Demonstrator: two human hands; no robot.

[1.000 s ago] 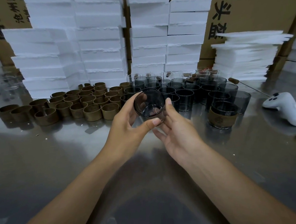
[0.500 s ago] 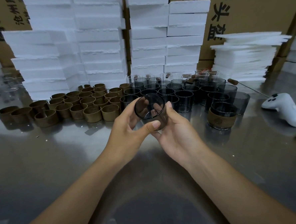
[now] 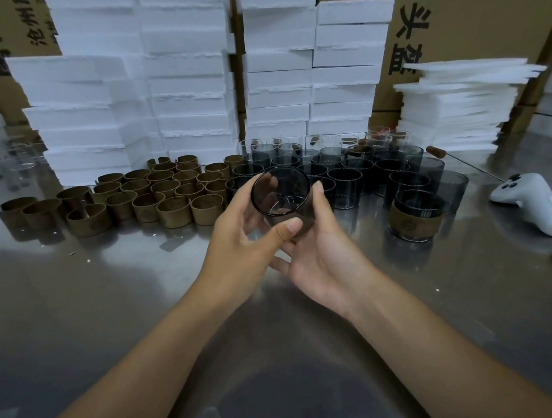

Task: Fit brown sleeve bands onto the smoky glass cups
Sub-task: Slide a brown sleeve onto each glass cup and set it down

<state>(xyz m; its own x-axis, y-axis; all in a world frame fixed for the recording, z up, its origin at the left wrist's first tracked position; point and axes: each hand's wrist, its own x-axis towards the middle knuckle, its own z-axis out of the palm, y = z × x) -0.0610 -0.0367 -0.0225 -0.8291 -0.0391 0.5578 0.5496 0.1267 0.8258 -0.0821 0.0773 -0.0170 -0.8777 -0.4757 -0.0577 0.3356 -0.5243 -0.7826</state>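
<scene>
A single smoky glass cup (image 3: 280,194), bare of any band, is held up off the steel counter (image 3: 112,299) near its middle, tilted so its open mouth faces the camera. The left hand (image 3: 238,246) grips it from the left, thumb laid across the near wall and fingers curled round the far side, where they show through the glass. The right hand (image 3: 323,257) cradles it palm-up from the right and below, thumb tip resting against the rim and fingers wrapped under the base.

Just behind the hands, toward the back edge, stands a crowd of bare smoky cups (image 3: 344,178), upright and packed close. To the right of them one cup with a brown band fitted (image 3: 414,216) stands alone. Left of the cups, loose brown sleeve bands (image 3: 170,199) stand on end in rows running toward the left edge.

Near the right edge lies a white handheld controller (image 3: 529,203), and behind it a thin rod with a brown handle (image 3: 434,150). Along the back rise stacks of white foam blocks (image 3: 189,85) and, at the right, a pile of thin foam sheets (image 3: 459,110), with printed cardboard cartons (image 3: 482,18) behind.
</scene>
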